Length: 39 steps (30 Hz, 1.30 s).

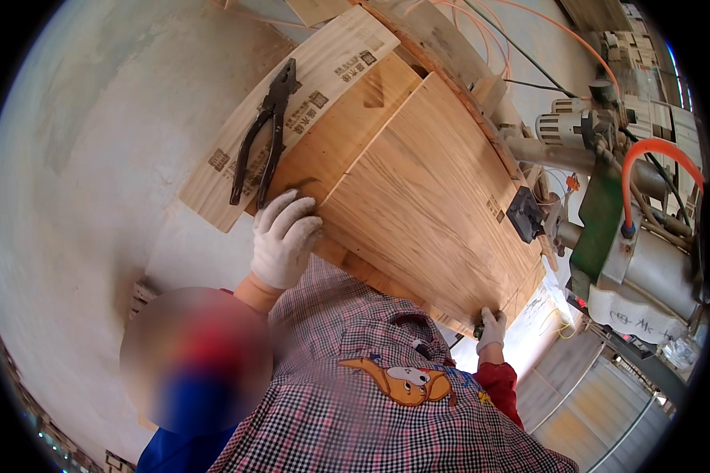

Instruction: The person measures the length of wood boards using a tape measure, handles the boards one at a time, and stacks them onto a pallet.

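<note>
A wide wood-grained panel lies before me on a wooden worktop. My left hand, in a whitish glove, rests at the near left edge, its fingers lying slightly apart over the wood. Just beyond those fingertips are the handles of black pliers, which lie with handles spread across a pale printed board. At the panel's near right corner is my gloved right hand, its fingers closed. A small dark object shows beside its fingertips; its kind cannot be made out.
Beyond the panel's right end stands a machine with a green plate, a metal cylinder and an orange hose. A black block sits at the panel's far edge. My checked apron hangs close to the near edge.
</note>
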Motion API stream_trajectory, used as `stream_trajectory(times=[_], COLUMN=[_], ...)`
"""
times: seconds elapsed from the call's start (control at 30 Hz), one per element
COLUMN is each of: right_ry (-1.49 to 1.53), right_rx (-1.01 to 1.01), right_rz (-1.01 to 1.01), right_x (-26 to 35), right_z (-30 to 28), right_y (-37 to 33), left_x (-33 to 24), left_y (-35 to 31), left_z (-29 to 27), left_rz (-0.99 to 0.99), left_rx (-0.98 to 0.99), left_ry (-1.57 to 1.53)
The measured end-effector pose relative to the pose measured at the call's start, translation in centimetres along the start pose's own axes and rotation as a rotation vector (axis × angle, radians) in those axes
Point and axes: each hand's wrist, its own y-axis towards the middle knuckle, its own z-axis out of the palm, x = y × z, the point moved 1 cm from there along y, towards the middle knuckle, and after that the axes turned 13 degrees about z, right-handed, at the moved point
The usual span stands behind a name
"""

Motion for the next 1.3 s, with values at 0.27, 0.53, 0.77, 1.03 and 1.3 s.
stream_trajectory(times=[0.27,0.53,0.77,1.03,1.3], right_ry=[-0.019,-0.026,-0.056,-0.039,-0.069], right_rx=[-0.037,-0.061,-0.04,-0.042,-0.045], right_rz=[-0.029,-0.138,-0.125,-0.121,-0.134], right_x=[0.1,-0.6,-0.2,0.1,-0.3], right_z=[0.2,-0.1,0.2,0.4,0.2], right_y=[0.0,0.7,0.7,-0.2,0.2], left_x=[-0.1,-1.0,-1.4,0.1,0.2], left_y=[0.1,3.3,7.1,7.5,7.5], left_z=[-0.1,-1.5,1.6,2.7,2.7], left_rz=[0.009,-0.045,-0.292,-0.23,-0.22], left_rx=[0.025,0.055,-0.076,-0.041,-0.019], left_ry=[0.011,-0.161,-0.158,-0.072,-0.081])
